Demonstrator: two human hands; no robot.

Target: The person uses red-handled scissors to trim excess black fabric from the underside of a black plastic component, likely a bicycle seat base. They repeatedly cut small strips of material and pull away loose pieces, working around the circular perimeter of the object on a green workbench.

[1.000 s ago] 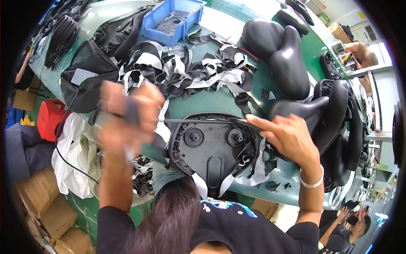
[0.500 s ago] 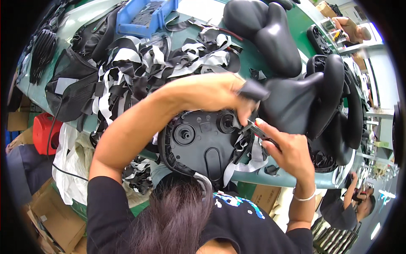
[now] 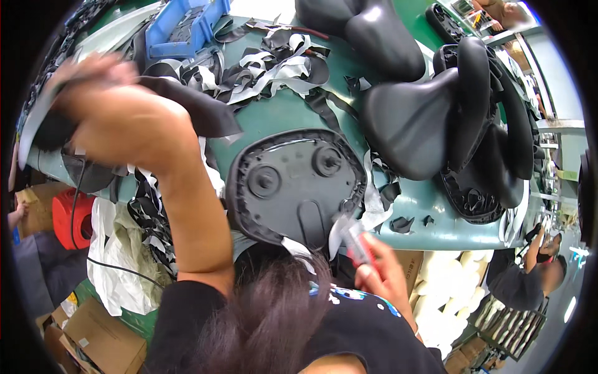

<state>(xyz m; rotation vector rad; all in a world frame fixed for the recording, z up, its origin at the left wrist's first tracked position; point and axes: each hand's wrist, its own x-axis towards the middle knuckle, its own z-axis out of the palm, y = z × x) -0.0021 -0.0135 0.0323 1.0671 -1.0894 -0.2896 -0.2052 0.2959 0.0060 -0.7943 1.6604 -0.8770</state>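
An upturned black bicycle saddle (image 3: pixel 283 215) rests at the table's near edge, its ribbed plastic underside with two round spring mounts facing up. Just off its lower right rim, my right hand (image 3: pixel 383 271) is closed around a utility knife (image 3: pixel 356 244) with a red and grey handle, blurred. At the far left my left hand (image 3: pixel 118 115) is smeared by motion over dark fabric, its fingers unclear. A black sheet piece (image 3: pixel 193 107) stretches right from beside that hand; whether I hold it cannot be told. A pale strip (image 3: pixel 296 247) hangs at the saddle's near rim.
Black and white trimmed strips (image 3: pixel 274 65) heap beyond the saddle. More black saddles (image 3: pixel 411 131) stack at the right, and a blue bin (image 3: pixel 187 31) stands at the far left. A red container (image 3: pixel 71 218) is beside the table. Another person (image 3: pixel 520 277) is at the right.
My left hand has swung from the saddle's far rim to the far left. My right hand has drawn the knife back toward me. The saddle has turned slightly, and the view has shifted.
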